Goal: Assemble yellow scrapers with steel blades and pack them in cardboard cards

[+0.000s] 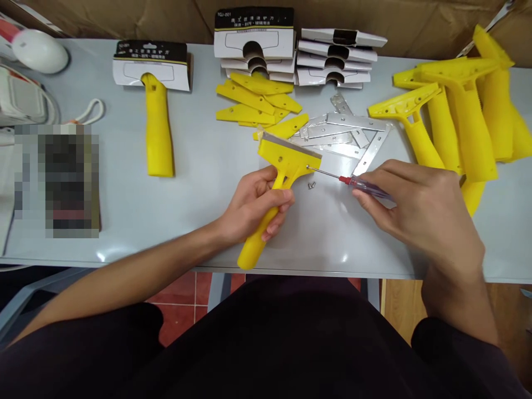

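Observation:
My left hand is wrapped round the handle of a yellow scraper, which is tilted with its head up and a metal blade along its top edge. In my right hand is a screwdriver with a red collar and a clear purplish handle. Its tip touches a screw at the right side of the scraper's head. Just below that head, a couple of small screws lie on the table. Behind it are loose metal blades and yellow cover plates.
Several yellow scraper handles are piled at the right. Black-and-white card sleeves stand in stacks at the back. One packaged scraper lies to the left. A white cord and a pixelated object are farther left on the grey table.

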